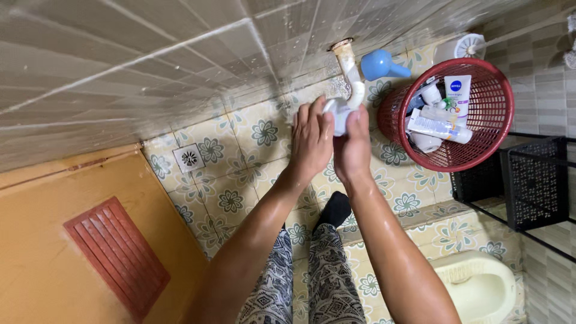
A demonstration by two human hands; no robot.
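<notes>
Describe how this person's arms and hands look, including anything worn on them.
Both forearms are bare from the elbow down: no sleeves, gloves, watch or bracelets show. The left hand and the right hand carry no visible rings. The arms glisten as if wet. The only clothing in view is lower down: loose trousers in a black-and-white pattern, and a dark sock on one foot.

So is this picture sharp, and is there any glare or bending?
Head view: mostly sharp, evenly lit, soft shadows; wet sheen on the left hand and right hand at the white pipe; wall tiles stretch and curve toward the edges.
</notes>
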